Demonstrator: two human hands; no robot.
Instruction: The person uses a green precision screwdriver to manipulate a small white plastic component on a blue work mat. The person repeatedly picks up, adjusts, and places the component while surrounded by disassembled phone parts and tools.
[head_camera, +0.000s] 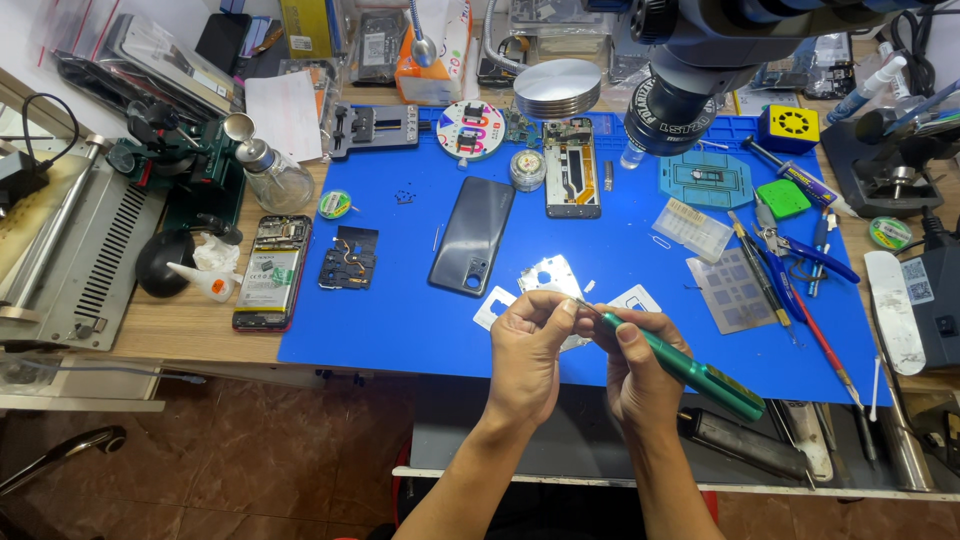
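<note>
We hold a green screwdriver (690, 370) in our right hand (640, 375), fingers wrapped round its barrel, with the tip aimed left toward our left hand (525, 350). The left hand is pinched shut at the fingertips right at the driver's tip — whatever it grips is too small for us to make out. Both hands hover over the near edge of a blue mat (400, 320).

Just beyond our knuckles lies a silver plate (548, 275), partly hidden by the left hand, with a small white card (493, 306) to its left and another (636, 297) to its right. Farther out, past the left hand, a dark phone back (472, 236) lies flat. An opened phone (272, 272) sits well to the left, off the mat. To the right of our right hand lie tweezers and blue-handled pliers (800, 255) — and a microscope (690, 90) hangs above the far side.
</note>
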